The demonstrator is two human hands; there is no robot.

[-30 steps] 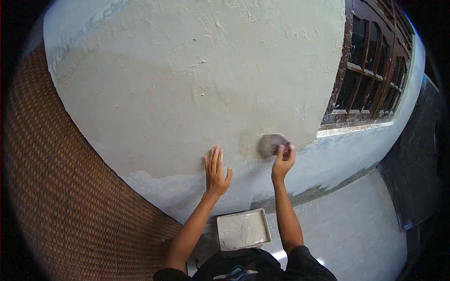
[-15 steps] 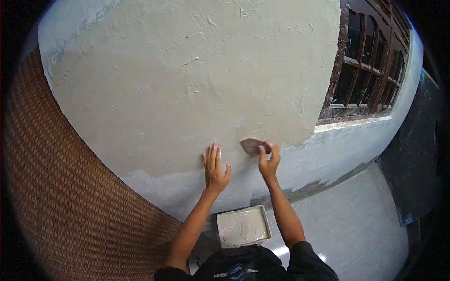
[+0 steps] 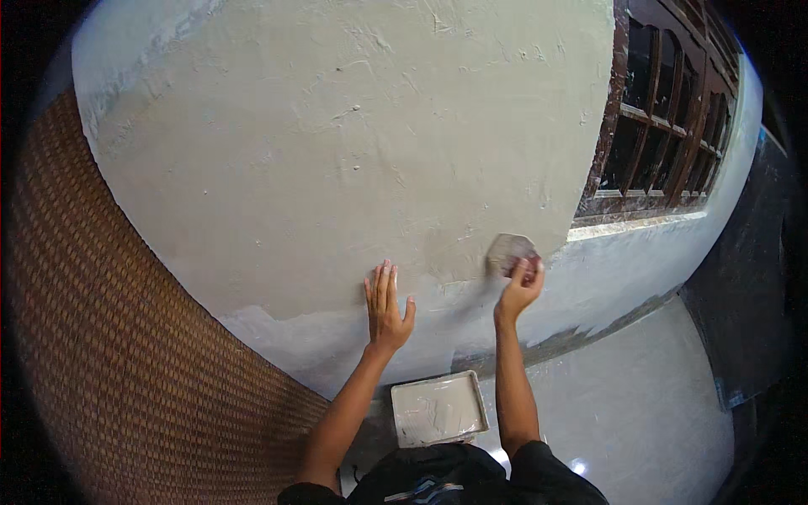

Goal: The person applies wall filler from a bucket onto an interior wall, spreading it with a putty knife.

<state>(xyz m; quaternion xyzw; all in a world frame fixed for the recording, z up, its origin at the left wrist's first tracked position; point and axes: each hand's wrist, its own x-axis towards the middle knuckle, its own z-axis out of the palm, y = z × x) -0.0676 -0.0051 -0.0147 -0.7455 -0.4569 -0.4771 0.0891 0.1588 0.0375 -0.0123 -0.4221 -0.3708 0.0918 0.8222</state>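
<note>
A wall (image 3: pixel 320 160) fills most of the view, its upper part coated in beige filler with small ridges and lumps. The lower band is bare pale grey-white. My left hand (image 3: pixel 388 313) rests flat against the wall near the coating's lower edge, fingers stretched out. In my right hand (image 3: pixel 522 290) is a putty knife (image 3: pixel 508 251), held by its reddish handle. Its blade, slightly blurred, lies at the coating's lower edge, left of the window sill. Below, between my forearms, stands a shallow tray (image 3: pixel 482 406) of beige filler.
At upper right is a brown wooden window (image 3: pixel 619 156) with dark panes and a pale sill (image 3: pixel 640 224). A woven brown mat (image 3: pixel 151 353) borders the wall on the left. Grey floor (image 3: pixel 631 396) lies at lower right, with a dark panel (image 3: pixel 749 269) beyond.
My right hand has moved right along the wall with the putty knife, and the blade has turned upward. My left hand stays in place.
</note>
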